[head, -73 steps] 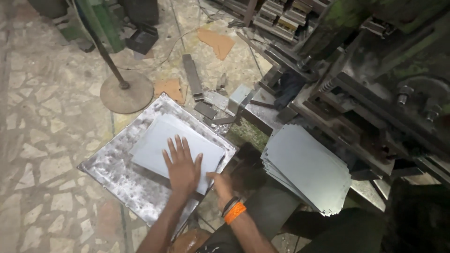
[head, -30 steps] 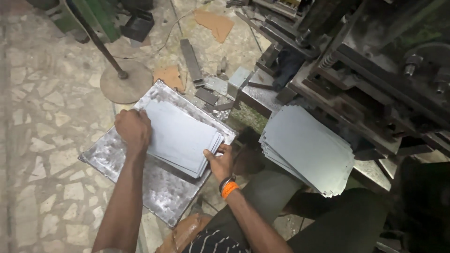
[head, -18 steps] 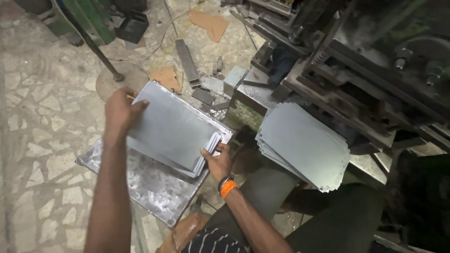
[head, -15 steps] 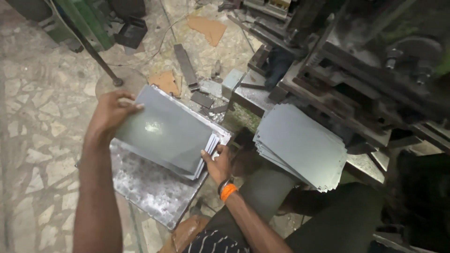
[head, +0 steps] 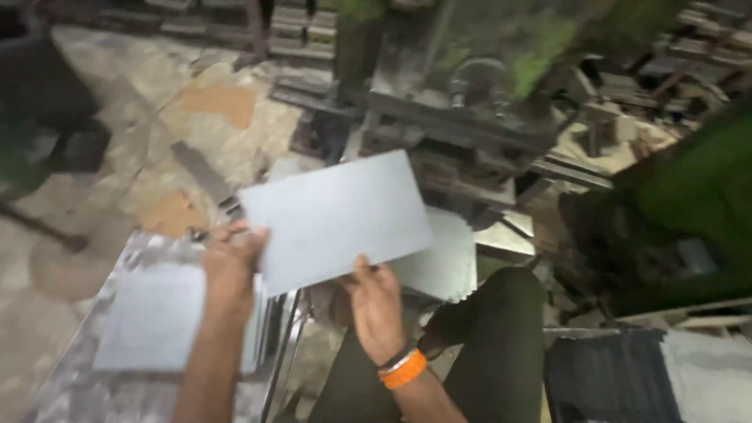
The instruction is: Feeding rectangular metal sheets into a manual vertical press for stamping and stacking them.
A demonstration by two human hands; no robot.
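You have a single grey metal sheet lifted clear between both hands, held nearly flat in front of the press machine. Your left hand is closed on its left short edge, fingers curled over the rim; your right hand, the one with the orange wristband, pinches the lower long edge with the thumb on top. The sheet hangs above and between two piles: the stack of like sheets on the mottled metal tray at lower left, and the second stack lying by your knee under the sheet's right end. Judging by how straight it stays while held only at two edges, the sheet looks stiff and thin, light enough for fingertips alone, though it would probably flex or ring if waved about. The surface looks smooth and possibly oily, so it may slip; a firm pinch a little way in from the edge should serve you better than bare fingertip contact. The cut edges and corners are likely sharp, so keep your skin on the flat faces and do not let the rim slide through your grip. Taking it at opposite sides, as you do now, should keep it level and stop it from swinging. The picture is blurred, so finer detail of the edges cannot be told.
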